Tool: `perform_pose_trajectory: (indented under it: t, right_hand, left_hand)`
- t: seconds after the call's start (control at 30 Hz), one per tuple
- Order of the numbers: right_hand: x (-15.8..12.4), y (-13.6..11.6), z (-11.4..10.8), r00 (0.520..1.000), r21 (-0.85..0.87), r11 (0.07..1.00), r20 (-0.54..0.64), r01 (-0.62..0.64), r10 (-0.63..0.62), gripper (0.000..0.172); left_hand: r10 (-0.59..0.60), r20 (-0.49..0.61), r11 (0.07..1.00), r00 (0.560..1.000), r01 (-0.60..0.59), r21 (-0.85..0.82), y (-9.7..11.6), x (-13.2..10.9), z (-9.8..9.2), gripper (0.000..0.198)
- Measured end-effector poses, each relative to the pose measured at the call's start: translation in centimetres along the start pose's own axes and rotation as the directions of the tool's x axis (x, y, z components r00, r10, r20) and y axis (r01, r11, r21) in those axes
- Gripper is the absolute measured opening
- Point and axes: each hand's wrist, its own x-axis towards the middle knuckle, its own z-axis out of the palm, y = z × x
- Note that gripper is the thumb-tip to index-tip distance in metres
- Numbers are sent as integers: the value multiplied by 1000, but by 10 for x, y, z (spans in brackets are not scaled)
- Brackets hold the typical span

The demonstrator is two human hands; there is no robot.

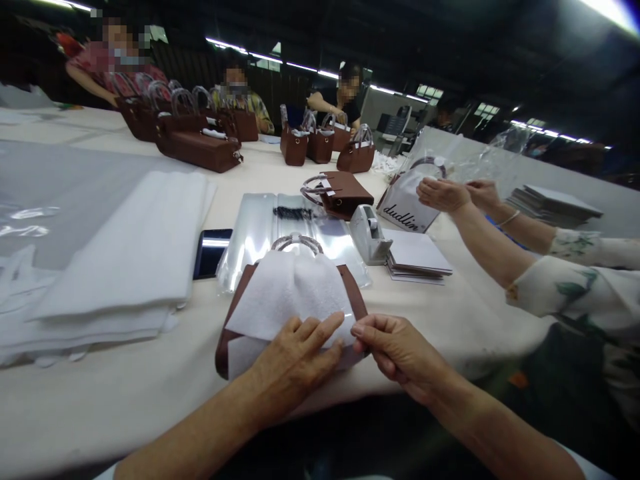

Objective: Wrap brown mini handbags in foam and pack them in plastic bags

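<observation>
A brown handbag (pixel 223 350) stands right in front of me, its wrapped handles (pixel 297 244) pointing away. White foam sheet (pixel 287 293) drapes over its front, leaving the brown sides bare. My left hand (pixel 300 350) lies on the sheet with its fingers stretched out, pressing the lower right part. At the bag's right edge, my right hand (pixel 387 340) pinches thumb against forefinger. A thin shiny strip, which looks like clear tape (pixel 349 315), runs from those fingertips onto the sheet.
Behind the bag lie clear plastic bags (pixel 250 230), a tape dispenser (pixel 370 235), white cards (pixel 420 255) and a phone (pixel 213 253). Foam sheets (pixel 125 253) are piled left. At right, a co-worker's hands (pixel 450 195) touch a covered bag (pixel 410 207). More brown handbags (pixel 197 141) stand farther back.
</observation>
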Motion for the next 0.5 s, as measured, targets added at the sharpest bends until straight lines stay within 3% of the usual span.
perform_pose_trajectory:
  t: [0.33,0.5]
  right_hand:
    - [-8,7,20,995,-53,997,-86,-60,55,24]
    - [-22,15,24,982,-5,1000,-189,-10,9,43]
  left_hand:
    - [-21,96,998,995,26,-49,-2,4,-1,22]
    - [-25,110,997,994,33,-67,-1,5,-1,18]
